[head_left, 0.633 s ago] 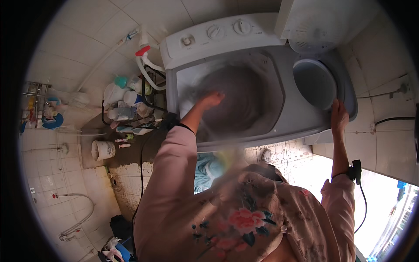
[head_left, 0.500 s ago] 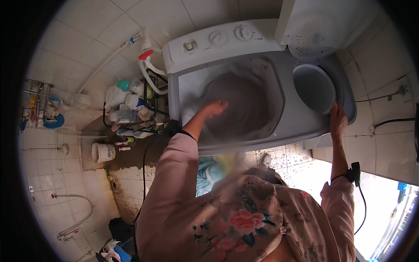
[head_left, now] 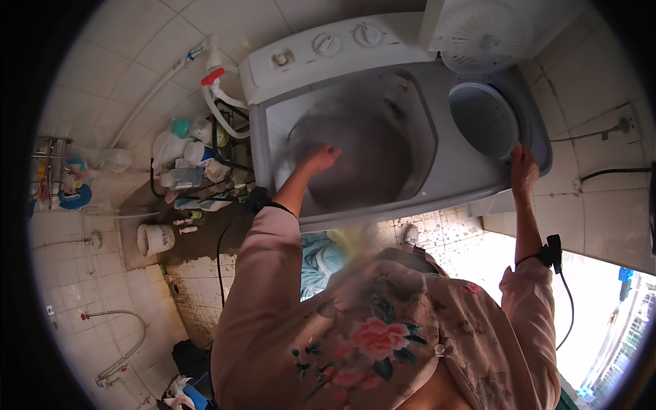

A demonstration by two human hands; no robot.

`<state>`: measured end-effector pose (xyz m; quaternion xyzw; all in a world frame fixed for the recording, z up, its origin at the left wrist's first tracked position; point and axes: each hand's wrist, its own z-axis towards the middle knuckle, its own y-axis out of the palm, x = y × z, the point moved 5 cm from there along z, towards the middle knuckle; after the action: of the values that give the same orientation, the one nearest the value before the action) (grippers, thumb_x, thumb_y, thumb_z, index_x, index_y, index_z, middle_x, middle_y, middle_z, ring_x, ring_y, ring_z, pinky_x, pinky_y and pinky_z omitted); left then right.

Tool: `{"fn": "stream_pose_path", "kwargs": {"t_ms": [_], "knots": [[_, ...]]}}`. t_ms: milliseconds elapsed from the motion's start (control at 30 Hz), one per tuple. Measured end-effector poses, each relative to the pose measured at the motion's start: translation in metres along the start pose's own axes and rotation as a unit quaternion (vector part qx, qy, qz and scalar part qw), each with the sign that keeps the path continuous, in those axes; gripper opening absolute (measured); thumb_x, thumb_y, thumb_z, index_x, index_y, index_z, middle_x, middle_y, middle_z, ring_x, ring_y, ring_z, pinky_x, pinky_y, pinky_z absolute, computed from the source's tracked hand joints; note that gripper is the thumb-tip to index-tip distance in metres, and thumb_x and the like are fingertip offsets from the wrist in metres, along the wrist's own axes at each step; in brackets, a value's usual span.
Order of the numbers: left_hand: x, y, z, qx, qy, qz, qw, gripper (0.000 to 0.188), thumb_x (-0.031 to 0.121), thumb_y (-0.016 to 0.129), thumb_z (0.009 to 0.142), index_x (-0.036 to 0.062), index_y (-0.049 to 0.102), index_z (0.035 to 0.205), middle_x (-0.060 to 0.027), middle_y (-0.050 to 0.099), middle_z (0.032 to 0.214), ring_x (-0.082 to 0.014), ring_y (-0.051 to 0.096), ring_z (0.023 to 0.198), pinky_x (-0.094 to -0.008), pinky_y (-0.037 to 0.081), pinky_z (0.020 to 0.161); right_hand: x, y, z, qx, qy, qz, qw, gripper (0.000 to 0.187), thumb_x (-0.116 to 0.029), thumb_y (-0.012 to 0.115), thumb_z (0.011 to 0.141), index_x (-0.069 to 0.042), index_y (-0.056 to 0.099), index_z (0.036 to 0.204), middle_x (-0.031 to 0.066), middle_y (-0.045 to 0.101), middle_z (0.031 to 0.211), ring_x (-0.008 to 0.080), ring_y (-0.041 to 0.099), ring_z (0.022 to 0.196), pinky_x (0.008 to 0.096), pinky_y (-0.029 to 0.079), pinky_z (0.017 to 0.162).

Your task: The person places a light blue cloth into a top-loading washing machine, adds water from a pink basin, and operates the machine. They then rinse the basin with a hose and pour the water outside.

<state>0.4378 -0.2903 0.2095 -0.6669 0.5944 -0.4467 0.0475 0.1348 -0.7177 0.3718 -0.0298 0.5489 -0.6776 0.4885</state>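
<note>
A twin-tub washing machine (head_left: 447,171) stands before me, grey on top with a white control panel (head_left: 301,60). My left hand (head_left: 319,157) hangs over the left part of its wash tub (head_left: 427,147), fingers curled in; whatever they may hold is hidden. Inside, the dark, brownish-grey contents (head_left: 365,160) look blurred, and I cannot tell water from cloth. On the right, the round spin tub (head_left: 482,119) is uncovered, its raised lid (head_left: 471,41) standing behind it. My right hand (head_left: 524,167) has its fingers closed at the spin tub's near right rim.
White hoses and a red-handled tap (head_left: 213,76) are left of the machine. Below them a black rack (head_left: 225,164) carries bottles. A white bucket (head_left: 154,239) stands on the floor, and teal cloth (head_left: 320,263) lies below the machine's front. A black cable (head_left: 615,171) runs along the right wall.
The whole view has shifted, so the machine appears higher and slightly farther left. My left hand stays over the wash tub, and my right hand stays at the spin tub's rim.
</note>
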Motion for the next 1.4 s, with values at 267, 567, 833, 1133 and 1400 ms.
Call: {"fn": "stream_pose_path", "kwargs": {"t_ms": [267, 567, 833, 1133, 1400], "knots": [[0.018, -0.007, 0.013, 0.06, 0.049, 0.023, 0.997, 0.038, 0.04, 0.055, 0.086, 0.0054, 0.06, 0.099, -0.0092, 0.062, 0.09, -0.0211, 0.057, 0.081, -0.0358, 0.046, 0.07, -0.002, 0.0, 0.002, 0.01, -0.002, -0.013, 1.0, 0.038, -0.039, 0.046, 0.092, -0.006, 0.059, 0.078, 0.0184, 0.059, 0.071, 0.0405, 0.057, 0.07, 0.0443, 0.043, 0.057], [0.033, -0.048, 0.004, 0.16, -0.008, 0.086, 0.983, 0.066, 0.047, 0.059, 0.081, 0.0016, 0.046, 0.126, -0.0179, 0.049, 0.126, -0.0322, 0.047, 0.117, -0.0364, 0.04, 0.096, -0.006, -0.003, -0.002, 0.014, -0.03, -0.002, 0.999, 0.037, -0.037, 0.047, 0.091, -0.005, 0.059, 0.077, 0.0191, 0.058, 0.069, 0.041, 0.056, 0.067, 0.0445, 0.042, 0.056], [0.0, -0.024, 0.033, 0.186, -0.048, 0.113, 0.975, 0.083, 0.053, 0.057, 0.08, -0.0042, 0.031, 0.135, -0.022, 0.039, 0.136, -0.0328, 0.034, 0.128, -0.0376, 0.033, 0.104, 0.002, -0.002, -0.001, 0.008, -0.011, -0.002, 1.0, 0.036, -0.037, 0.048, 0.09, -0.005, 0.06, 0.079, 0.0185, 0.06, 0.07, 0.0398, 0.058, 0.068, 0.0439, 0.043, 0.057], [0.001, -0.024, 0.032, 0.14, -0.067, 0.046, 0.987, 0.071, 0.046, 0.053, 0.086, 0.001, 0.031, 0.137, -0.0184, 0.034, 0.14, -0.0323, 0.032, 0.13, -0.0389, 0.034, 0.103, -0.001, -0.002, 0.0, 0.004, 0.012, -0.004, 1.0, 0.036, -0.038, 0.049, 0.09, -0.006, 0.062, 0.081, 0.0163, 0.061, 0.07, 0.0372, 0.059, 0.068, 0.0417, 0.045, 0.058], [-0.017, -0.035, 0.027, 0.158, -0.076, 0.027, 0.984, 0.067, 0.043, 0.051, 0.088, 0.0006, 0.033, 0.136, -0.0159, 0.036, 0.14, -0.0308, 0.035, 0.129, -0.0376, 0.033, 0.104, -0.007, -0.003, 0.002, -0.009, 0.024, -0.019, 0.999, 0.036, -0.039, 0.048, 0.09, -0.007, 0.063, 0.083, 0.0118, 0.064, 0.073, 0.0331, 0.061, 0.07, 0.0385, 0.046, 0.06]]}}
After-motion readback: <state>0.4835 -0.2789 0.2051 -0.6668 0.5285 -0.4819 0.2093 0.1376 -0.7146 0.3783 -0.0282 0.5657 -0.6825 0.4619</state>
